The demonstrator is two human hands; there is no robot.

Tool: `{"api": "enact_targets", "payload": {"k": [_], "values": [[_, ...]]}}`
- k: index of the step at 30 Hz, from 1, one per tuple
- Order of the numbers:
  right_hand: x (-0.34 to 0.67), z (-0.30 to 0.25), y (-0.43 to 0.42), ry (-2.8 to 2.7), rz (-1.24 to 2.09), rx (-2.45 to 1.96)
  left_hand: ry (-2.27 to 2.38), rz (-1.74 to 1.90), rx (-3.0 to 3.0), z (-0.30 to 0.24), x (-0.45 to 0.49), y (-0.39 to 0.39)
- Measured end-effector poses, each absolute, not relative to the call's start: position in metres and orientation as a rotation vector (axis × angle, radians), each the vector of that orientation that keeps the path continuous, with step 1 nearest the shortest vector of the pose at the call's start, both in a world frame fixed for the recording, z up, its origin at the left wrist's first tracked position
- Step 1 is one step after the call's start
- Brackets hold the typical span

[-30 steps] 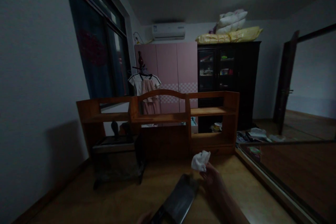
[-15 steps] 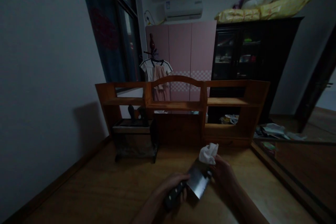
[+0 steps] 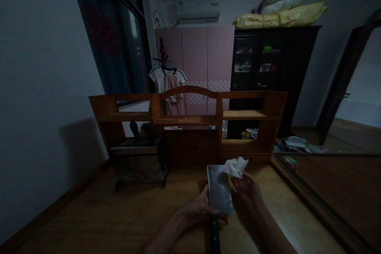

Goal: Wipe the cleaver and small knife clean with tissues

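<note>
A cleaver (image 3: pixel 220 192) with a broad steel blade and a black riveted handle is held up above the wooden tabletop, blade pointing away from me. My left hand (image 3: pixel 204 208) grips it where the blade meets the handle, thumb across the base of the blade. In my right hand (image 3: pixel 247 190) is a crumpled white tissue (image 3: pixel 236 166), pinched at the fingertips. The tissue overlaps the upper right corner of the blade. Part of the left fingers is hidden behind the cleaver.
A knife block (image 3: pixel 138 162) with black-handled knives stands on the tabletop (image 3: pixel 119 214) at left. Behind runs a low wooden shelf unit (image 3: pixel 190 120). A white wall (image 3: pixel 38 127) borders the left side, and a raised edge (image 3: pixel 303 196) bounds the right.
The cleaver has turned from slanting rightward to nearly upright in view, its handle now toward me. The right hand and tissue shifted slightly against the blade. The view has swung right.
</note>
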State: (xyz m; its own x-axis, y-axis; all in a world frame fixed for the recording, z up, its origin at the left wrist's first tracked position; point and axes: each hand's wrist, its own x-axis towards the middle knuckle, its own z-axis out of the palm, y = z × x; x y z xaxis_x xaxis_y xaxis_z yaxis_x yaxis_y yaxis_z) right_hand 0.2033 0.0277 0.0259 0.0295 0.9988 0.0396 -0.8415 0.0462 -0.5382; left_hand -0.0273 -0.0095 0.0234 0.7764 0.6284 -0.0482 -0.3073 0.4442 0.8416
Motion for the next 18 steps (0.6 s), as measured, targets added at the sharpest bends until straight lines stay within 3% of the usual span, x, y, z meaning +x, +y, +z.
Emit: {"api": "enact_targets", "payload": {"k": [8, 18], "values": [[0.207, 0.02, 0.029, -0.406, 1.463, -0.483, 0.521, 0.971, 1.024, 0.013, -0.01, 0.025], [0.186, 0.028, 0.031, -0.539, 1.561, -0.601, 0.612, 1.06, 1.082, -0.014, -0.025, 0.042]]}}
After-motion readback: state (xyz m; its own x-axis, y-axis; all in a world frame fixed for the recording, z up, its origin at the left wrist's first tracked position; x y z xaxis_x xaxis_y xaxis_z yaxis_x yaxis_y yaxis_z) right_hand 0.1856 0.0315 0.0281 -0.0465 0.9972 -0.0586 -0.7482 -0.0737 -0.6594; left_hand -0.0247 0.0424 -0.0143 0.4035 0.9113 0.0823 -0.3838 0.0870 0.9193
